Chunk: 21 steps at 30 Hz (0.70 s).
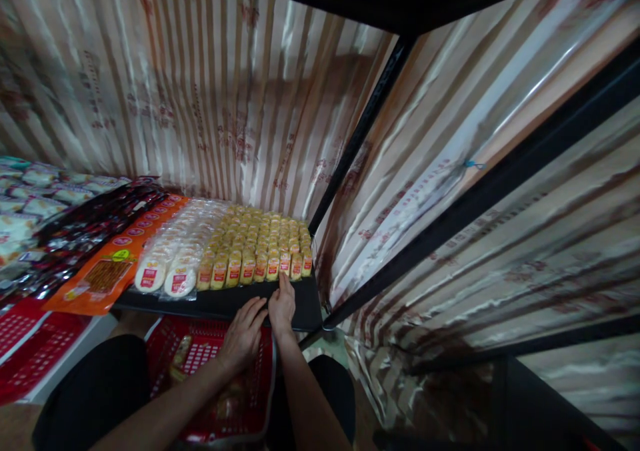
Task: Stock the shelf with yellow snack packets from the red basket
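Rows of small yellow wrapped snack packs (247,268) with red labels stand upright on the black shelf (225,302). My right hand (283,306) is at the front row near its right end, with a stretched finger touching the lower front of one pack. It does not appear to grip the pack. Just left of it, my left hand (244,334) lies at the shelf's front edge, fingers extended and nothing visible in them. Below my left forearm is a red plastic basket (270,377) holding a few wrapped packs (180,357), partly hidden by my arm.
Left of the yellow packs lie round white wrapped crackers (180,279), an orange snack bag (107,271), dark shiny packets (95,221) and white packets (45,201). Another red basket (40,334) is at lower left. A black metal post (360,137) and striped sheeting (225,104) border the shelf.
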Each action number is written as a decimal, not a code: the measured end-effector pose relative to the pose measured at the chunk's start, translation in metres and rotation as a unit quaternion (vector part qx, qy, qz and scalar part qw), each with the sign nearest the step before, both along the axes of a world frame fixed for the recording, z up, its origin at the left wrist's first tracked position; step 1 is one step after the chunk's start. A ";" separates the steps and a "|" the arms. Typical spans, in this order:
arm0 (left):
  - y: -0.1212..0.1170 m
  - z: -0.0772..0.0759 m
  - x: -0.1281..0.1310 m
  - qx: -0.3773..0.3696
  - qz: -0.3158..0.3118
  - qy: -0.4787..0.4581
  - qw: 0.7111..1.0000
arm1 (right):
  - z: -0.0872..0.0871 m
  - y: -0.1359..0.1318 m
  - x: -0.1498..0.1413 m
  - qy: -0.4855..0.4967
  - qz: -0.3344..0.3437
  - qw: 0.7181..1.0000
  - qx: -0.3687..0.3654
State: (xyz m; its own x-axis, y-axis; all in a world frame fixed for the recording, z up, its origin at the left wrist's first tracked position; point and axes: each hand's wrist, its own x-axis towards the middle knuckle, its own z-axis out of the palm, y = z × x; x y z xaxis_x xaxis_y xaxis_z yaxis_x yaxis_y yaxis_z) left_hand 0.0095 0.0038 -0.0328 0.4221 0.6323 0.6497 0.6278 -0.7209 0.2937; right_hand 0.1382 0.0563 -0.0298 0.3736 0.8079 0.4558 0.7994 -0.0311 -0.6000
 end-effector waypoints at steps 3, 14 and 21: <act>0.009 0.012 0.006 -0.008 0.001 -0.003 1.000 | -0.001 0.005 0.005 0.003 0.016 1.000 0.004; 0.051 0.026 0.036 -0.022 -0.036 0.089 0.995 | 0.009 0.003 0.028 0.052 -0.050 0.995 0.066; 0.065 0.014 0.063 -0.026 -0.014 0.105 0.994 | 0.000 0.014 0.045 0.040 0.016 0.998 0.037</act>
